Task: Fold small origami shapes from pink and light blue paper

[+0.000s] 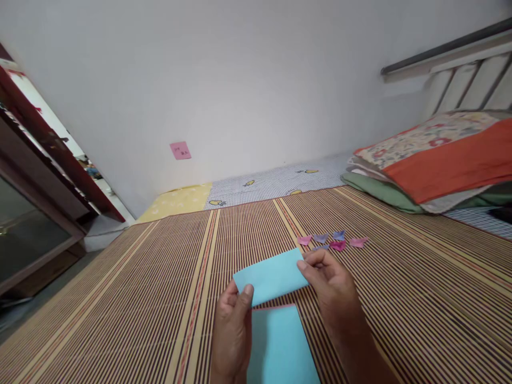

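While held, paper (272,277) btwn both hands.

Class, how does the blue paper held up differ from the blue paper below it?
The held paper is raised between the left hand and right hand; the lower paper lies on the striped mat. A pink edge shows along the lower paper's top, none on the held paper. Both are light blue.

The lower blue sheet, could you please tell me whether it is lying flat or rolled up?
Lying flat: the visible part of the lower blue sheet is smooth, and its far edge runs straight.
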The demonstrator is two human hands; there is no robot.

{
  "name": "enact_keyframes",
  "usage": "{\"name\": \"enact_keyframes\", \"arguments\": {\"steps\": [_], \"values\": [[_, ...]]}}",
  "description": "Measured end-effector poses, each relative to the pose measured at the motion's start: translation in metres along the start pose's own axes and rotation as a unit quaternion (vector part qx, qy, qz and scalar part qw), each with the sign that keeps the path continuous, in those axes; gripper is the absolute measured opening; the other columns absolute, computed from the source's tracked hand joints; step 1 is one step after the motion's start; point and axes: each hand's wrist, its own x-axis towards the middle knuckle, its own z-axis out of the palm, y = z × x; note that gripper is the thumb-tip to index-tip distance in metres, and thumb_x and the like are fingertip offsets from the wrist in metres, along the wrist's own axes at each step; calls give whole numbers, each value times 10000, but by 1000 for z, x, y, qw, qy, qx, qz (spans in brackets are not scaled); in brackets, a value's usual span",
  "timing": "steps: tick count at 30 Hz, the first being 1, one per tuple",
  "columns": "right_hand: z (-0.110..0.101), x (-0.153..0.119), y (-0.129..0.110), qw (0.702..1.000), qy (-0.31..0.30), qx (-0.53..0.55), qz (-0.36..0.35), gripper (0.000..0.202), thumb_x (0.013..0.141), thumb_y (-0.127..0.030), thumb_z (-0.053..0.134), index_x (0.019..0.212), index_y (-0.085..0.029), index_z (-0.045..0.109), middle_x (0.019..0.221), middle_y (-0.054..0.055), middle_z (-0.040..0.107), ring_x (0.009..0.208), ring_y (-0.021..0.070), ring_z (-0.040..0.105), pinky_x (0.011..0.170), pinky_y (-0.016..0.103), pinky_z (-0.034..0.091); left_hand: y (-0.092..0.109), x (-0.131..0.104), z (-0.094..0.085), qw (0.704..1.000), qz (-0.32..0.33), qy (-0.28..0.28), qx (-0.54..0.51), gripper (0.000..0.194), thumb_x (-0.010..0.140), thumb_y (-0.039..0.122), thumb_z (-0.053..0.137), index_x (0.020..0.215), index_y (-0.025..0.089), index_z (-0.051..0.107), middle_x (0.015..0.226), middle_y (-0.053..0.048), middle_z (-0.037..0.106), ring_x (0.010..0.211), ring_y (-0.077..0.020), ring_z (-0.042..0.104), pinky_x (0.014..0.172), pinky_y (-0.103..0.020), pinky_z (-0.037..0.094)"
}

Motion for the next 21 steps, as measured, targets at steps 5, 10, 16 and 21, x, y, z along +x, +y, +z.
{"name": "enact_keyframes", "arguments": {"steps": [5, 10, 16, 21], "values": [[1, 1, 5, 1000, 10, 29, -3, 187, 801, -315, 756, 809, -214, 599, 753, 9, 620, 687, 175, 598, 619, 279, 505, -1, 0, 2, 1000, -4, 12, 15, 483, 783, 324, 838, 1206, 138, 699, 1071, -133, 783, 1118, -311, 690, 983, -407, 509], [4, 4, 1, 999, 29, 37, -1, 238, 743, -311, 793, 887, -204, 637, 770, 28, 654, 745, 201, 654, 668, 314, 550, -1, -1, 3, 1000, -8, 16, 12, 502, 777, 299, 843, 1221, 127, 684, 1076, -144, 782, 1115, -318, 693, 988, -421, 504], [4, 1, 4, 999, 27, 1, -39, 202, 829, -310, 747, 972, -201, 654, 831, 43, 658, 782, 198, 658, 701, 321, 566, -2, -1, 3, 1000, -2, 7, 4, 537, 817, 286, 810, 1306, 143, 641, 1080, -131, 781, 1131, -305, 685, 997, -411, 497], [4, -2, 7, 996, 27, -59, -69, 247, 894, -330, 688, 1096, -187, 670, 899, 64, 677, 822, 203, 663, 736, 328, 567, -4, 0, 3, 1000, 11, -13, 9, 532, 839, 282, 789, 1328, 137, 636, 1062, -135, 783, 1121, -299, 687, 986, -400, 502]]}}
